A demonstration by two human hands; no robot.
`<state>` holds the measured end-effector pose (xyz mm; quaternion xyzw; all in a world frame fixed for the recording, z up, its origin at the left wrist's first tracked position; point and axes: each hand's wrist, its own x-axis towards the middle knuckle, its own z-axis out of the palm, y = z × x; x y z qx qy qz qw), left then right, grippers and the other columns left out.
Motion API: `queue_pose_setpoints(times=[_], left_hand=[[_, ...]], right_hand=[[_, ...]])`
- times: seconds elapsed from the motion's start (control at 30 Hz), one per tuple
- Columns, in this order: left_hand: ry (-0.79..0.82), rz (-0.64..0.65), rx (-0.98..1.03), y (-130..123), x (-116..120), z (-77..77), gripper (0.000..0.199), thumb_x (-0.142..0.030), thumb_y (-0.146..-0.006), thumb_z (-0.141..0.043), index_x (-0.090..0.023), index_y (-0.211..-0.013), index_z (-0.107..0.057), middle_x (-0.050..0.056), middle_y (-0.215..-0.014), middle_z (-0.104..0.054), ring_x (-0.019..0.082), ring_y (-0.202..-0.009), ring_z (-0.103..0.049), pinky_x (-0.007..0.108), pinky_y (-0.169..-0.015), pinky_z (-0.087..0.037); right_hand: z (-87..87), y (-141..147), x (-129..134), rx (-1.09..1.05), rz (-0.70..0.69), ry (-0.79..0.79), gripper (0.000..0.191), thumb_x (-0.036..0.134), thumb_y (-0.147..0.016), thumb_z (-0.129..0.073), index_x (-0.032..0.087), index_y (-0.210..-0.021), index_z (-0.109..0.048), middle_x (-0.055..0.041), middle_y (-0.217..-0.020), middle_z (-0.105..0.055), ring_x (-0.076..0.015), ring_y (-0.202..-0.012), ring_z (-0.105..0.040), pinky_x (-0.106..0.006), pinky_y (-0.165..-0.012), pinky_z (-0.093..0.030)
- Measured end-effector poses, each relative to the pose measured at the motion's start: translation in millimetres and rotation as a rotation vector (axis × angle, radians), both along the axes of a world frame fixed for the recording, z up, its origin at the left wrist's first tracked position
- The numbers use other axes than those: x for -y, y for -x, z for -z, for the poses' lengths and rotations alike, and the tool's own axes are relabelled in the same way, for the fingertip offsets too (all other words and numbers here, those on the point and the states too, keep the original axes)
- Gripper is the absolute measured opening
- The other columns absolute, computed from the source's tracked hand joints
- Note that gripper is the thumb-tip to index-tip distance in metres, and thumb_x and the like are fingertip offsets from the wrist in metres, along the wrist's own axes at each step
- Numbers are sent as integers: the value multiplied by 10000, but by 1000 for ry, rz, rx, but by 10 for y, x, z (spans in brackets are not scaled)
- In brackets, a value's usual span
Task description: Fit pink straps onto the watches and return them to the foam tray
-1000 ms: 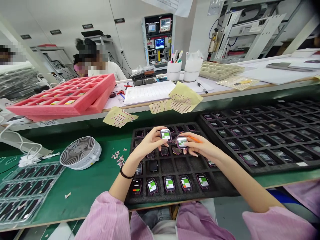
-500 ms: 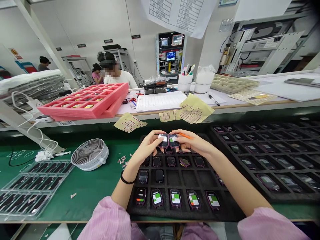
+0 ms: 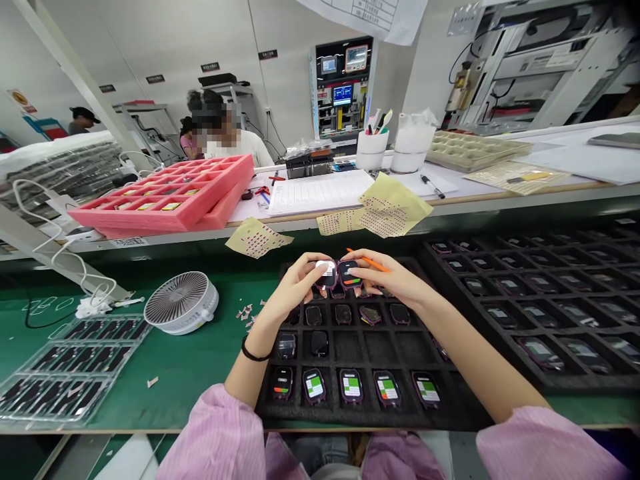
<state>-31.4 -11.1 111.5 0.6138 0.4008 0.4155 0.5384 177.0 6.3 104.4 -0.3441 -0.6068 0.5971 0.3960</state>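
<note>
My left hand (image 3: 301, 285) is closed round a watch with a white lit screen (image 3: 326, 273), its thumb on the glass. Beside it, my right hand (image 3: 384, 279) grips a second watch (image 3: 349, 274) whose screen shows orange and green at the bottom. An orange stick (image 3: 369, 261) also rests between the right fingers. Both watches are side by side above the back of a black foam tray (image 3: 365, 413). In the tray's front row lie several lit watches, one of them with a green and white screen (image 3: 351, 386); darker ones sit farther back.
Another black tray of watches (image 3: 555, 313) is on the right. A white fan (image 3: 181, 303) and clear trays of black parts (image 3: 75, 370) stand left. Pink foam trays (image 3: 165, 200) rest on the shelf, with yellow sticker sheets (image 3: 395, 205) hanging off its edge. A person (image 3: 235, 143) sits beyond.
The right watch's screen has changed from white and green to dark with orange and green. Both hands still hold their watches. The camera view has tilted slightly downward.
</note>
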Motion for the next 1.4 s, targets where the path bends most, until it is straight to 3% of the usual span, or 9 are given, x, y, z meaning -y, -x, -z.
queue_pose_setpoints(times=[0.3, 0.6, 1.0, 1.23, 1.4], left_hand=[[-8, 54, 9, 21, -13, 21, 370, -427, -854, -600, -186, -1129, -538, 38, -913, -604, 80, -616, -603, 107, -373, -337], [-12, 7, 12, 29, 3, -2, 331, -425, -896, -523, -188, -1125, -557, 35, -888, -605, 97, -630, -621, 121, -374, -346], [-37, -9, 52, 1, -59, 66, 437, -426, -834, -625, -194, -1181, -500, 52, -986, -593, 115, -686, -639, 139, -383, -375], [-83, -27, 23, -7, -66, 106, 461, -351, -819, -661, -190, -1208, -472, 81, -1073, -600, 119, -741, -632, 136, -393, -349], [-85, -39, 9, -16, -78, 118, 446, -330, -816, -667, -190, -1195, -478, 69, -1054, -610, 105, -733, -613, 132, -422, -359]], right_hand=[[-20, 17, -22, -9, 25, 25, 340, 425, -801, -668, 165, -1008, -597, -7, -689, -625, -123, -518, -612, -181, -367, -303], [-24, -6, -67, -30, 28, 0, 310, 405, -825, -655, 173, -1025, -609, -15, -741, -633, -130, -562, -637, -186, -386, -321], [-1, 5, -81, -69, 40, 9, 320, 416, -822, -646, 174, -1025, -598, -32, -801, -631, -138, -574, -646, -189, -388, -337], [-10, -11, -73, -18, -20, -57, 384, 305, -767, -717, 193, -1100, -562, -70, -1003, -626, -137, -660, -647, -189, -397, -388], [18, -16, -85, -25, -59, -88, 402, 271, -763, -722, 193, -1115, -543, -70, -1017, -612, -128, -685, -639, -176, -401, -398]])
